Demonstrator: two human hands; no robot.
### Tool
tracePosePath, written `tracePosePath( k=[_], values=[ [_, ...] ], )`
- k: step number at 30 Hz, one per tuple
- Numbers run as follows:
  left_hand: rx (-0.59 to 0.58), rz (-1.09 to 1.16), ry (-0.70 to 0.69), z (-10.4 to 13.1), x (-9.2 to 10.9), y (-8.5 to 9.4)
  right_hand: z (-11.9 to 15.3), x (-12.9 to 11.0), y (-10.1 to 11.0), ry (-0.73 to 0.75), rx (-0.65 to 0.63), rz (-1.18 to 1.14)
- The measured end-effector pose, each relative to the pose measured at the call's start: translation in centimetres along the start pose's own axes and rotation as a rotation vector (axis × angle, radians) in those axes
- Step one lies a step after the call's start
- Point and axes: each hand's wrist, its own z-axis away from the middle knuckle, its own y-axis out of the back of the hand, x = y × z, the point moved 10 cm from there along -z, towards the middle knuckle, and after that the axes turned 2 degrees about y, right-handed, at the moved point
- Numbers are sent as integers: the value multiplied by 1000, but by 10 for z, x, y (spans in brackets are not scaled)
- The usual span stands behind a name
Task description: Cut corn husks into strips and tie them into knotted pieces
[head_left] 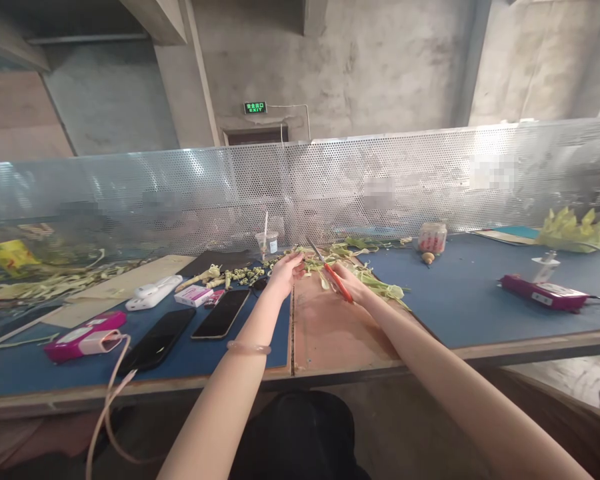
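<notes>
Nearest: pinkish bracelet (249, 348) on my left wrist, short of the grip; two black phones (221, 313) (160, 340) on the worktop (450, 293), nearer and left. Left hand (286, 271): fingers curled in beside the cut greens; I couldn't tell what, if anything, they pinched. Right hand (349, 280): grip grasping scissors (341, 287), blades angled away and left.

Risk, my read: blades sat close to the left hand, so a hasty squeeze or wrist slip could have nicked a finger. Tangled strips could also have snagged on the blades and dragged neighbours along.

Scissors looked slim, bright orange handles, dark metal blades; blade gap not readable. Greens (380, 283) lay around and beyond the right grip, mostly over a brown board (330, 333): pale yellow-green, flat, limp, overlapping, some reaching its right edge.

Past the grip: plastic cup (273, 244) with straw, slightly left; jar (433, 238) with red marks, well right. Behind those, perforated screen (420, 187); farthest, green exit sign (255, 107) on the wall side.
</notes>
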Motion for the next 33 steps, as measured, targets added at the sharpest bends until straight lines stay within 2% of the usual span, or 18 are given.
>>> tracePosePath(
  k=[6,10,13,20,33],
  values=[
    [-25,50,2,-3,-1,-1,-1,-5,14,86,148,291],
    [-80,107,18,0,0,-8,3,-13,31,101,286,459],
    [-130,114,15,2,1,-14,9,-25,36,177,331,567],
    [-158,94,6,-1,0,-15,14,-42,25,321,293,774],
    [-195,112,36,10,1,-26,11,-41,19,281,244,862]
  ],
)
